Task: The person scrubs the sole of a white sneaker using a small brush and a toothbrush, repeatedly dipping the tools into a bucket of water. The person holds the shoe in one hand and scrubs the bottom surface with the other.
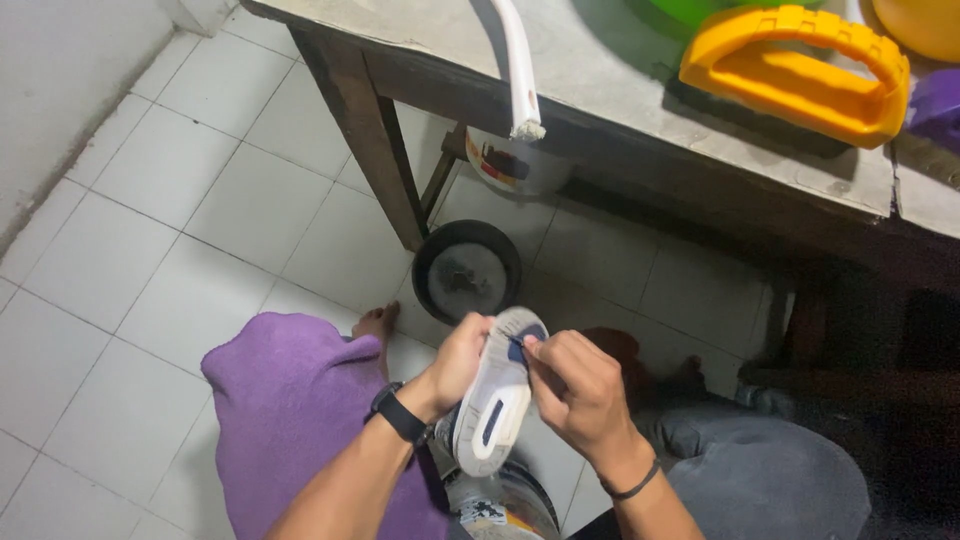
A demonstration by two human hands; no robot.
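So nearest the camera you've got both forearms coming up from 6 o'clock, and between them a white shoe (pixel 497 400) held sole-up over the lap. Its long axis runs from about 7 o'clock (the end down by the wrists) up to 1 o'clock, where the dark blue part is. The left hand (pixel 458 362) has its grip wrapped round the shoe's edge on the 9 o'clock side, holding it steady; a black watch (pixel 402 413) sits on that wrist. The right hand (pixel 575 392) is on the 3 o'clock side, its grip pinched narrow right at the shoe's upper end, fingertips touching the sole near the blue bit. Can't tell if there's something tiny between those fingers. Both hands touch the shoe, the right one closer to that far tip.

Under the shoe there's a bucket (pixel 495 505), partly hidden. Purple cloth (pixel 290 400) covers the knee at 8 o'clock. Further out, a dark round pan (pixel 466 270) on the tiled floor, then the bench (pixel 600 90) at 12 with a yellow brush (pixel 795 75) on it.
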